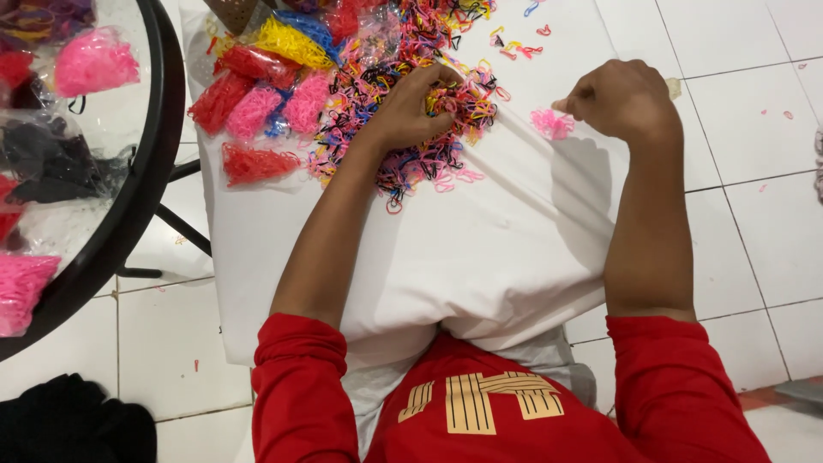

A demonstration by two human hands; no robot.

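We worked over a white cloth (480, 257) spread on our lap, sorting tiny elastic bands by colour. Our left hand (411, 107) was curled into the mixed pile of bands (403, 159) at the far middle of the cloth, fingers closed on a pinch of them. Our right hand (621, 99) was clenched just right of that, fingertips touching a small pink cluster (551, 124) set apart on the cloth. Bagged bands in red, pink and yellow (257, 103) lay far left, beside a round glass table (159, 146). We judged the picking step was in hand; the next move called for a fine pinch to free single pink bands from the tangle.
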